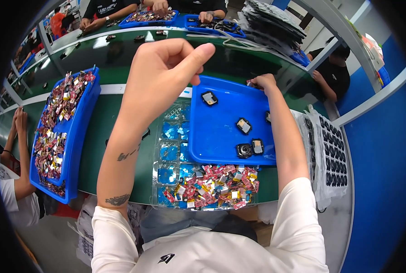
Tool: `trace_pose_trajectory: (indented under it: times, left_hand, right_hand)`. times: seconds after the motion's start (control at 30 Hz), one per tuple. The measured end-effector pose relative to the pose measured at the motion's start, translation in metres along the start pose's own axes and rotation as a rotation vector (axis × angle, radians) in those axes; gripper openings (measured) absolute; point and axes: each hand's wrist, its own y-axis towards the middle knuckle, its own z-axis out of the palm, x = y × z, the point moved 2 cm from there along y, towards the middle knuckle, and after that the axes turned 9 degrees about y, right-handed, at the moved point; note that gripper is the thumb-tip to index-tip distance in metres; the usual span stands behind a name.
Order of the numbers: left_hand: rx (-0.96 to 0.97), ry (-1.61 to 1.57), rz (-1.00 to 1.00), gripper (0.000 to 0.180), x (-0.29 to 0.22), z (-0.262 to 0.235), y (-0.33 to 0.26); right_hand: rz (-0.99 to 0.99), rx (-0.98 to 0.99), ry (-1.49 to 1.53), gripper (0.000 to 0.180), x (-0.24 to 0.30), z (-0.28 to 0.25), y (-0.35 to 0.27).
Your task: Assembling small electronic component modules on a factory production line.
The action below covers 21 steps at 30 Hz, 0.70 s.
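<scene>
Blue tray [221, 120] overlaps clear tray [156, 175] | left grip [164, 70], right grip [266, 82]: cannot tell

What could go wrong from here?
Possibly two things. The right forearm crosses the right side of the blue tray, so it might brush the partly hidden black part beside it. Also, the loose red circuit boards are heaped close to the person's lap; a bump could perhaps spill some.
</scene>
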Motion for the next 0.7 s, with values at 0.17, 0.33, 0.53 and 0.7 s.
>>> trace_pose_trajectory:
  times: [0.17,0.33,0.53,0.7]
  left_hand:
    - [-0.003,0.045,0.004,0.041,0.011,-0.005,0.003]
    - [0.049,0.104,-0.019,0.036,-0.002,-0.006,0.000]
    - [0.162,-0.046,0.011,0.036,-0.002,0.003,-0.005]
    - [0.211,0.069,-0.047,0.036,-0.011,0.007,-0.009]
  right_hand:
    - [-0.269,-0.074,-0.215,0.021,0.018,0.004,-0.026]
    - [-0.684,0.265,-0.057,0.023,0.083,0.007,-0.166]
    - [-1.309,0.846,-0.273,0.023,0.079,0.048,-0.352]
    - [-1.351,0.906,-0.408,0.018,0.060,0.069,-0.373]
